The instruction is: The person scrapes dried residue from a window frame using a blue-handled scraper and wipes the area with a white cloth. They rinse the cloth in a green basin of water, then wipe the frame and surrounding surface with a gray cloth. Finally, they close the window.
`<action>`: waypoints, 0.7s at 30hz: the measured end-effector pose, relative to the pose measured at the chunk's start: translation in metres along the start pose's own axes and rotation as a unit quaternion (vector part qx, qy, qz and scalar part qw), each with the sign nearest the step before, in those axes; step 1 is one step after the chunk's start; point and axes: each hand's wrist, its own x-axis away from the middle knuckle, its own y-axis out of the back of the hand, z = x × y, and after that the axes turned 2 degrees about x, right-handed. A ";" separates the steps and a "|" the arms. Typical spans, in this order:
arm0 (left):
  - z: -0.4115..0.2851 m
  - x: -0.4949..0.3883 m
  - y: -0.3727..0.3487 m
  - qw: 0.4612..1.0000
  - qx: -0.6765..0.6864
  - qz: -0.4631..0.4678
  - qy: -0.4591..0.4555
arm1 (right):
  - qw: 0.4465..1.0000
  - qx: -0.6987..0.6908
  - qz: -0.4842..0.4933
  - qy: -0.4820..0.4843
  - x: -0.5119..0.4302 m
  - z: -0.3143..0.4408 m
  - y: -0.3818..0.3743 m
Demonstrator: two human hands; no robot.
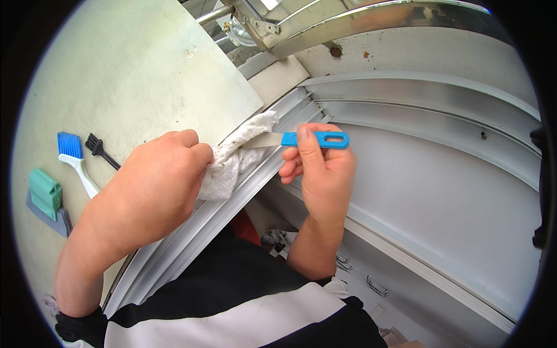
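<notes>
Between the fingers of my right hand [324,167] is the blue plastic handle [337,140] of a putty knife. Its metal blade [266,140] points left and lies against a white cloth [222,174], whose folds cover the blade's tip. My left hand [167,174] grips that cloth by its left side, with the fingertips mostly hidden behind the knuckles. Both hands are above the metal window track [174,256], where the grooved rails run beside the pale sill board.
On the pale board [152,78] lie a blue-bristled brush [76,158], a small black brush [102,150] and a green-handled cleaning tool with a grey pad [48,195]. A white panel in an aluminium frame [435,174] stands to the right. Metal rails [370,21] cross the top.
</notes>
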 end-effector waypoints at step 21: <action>0.022 -0.006 -0.018 0.998 -0.025 -0.009 -0.052 | 0.878 0.386 0.013 0.281 -0.003 0.020 -0.033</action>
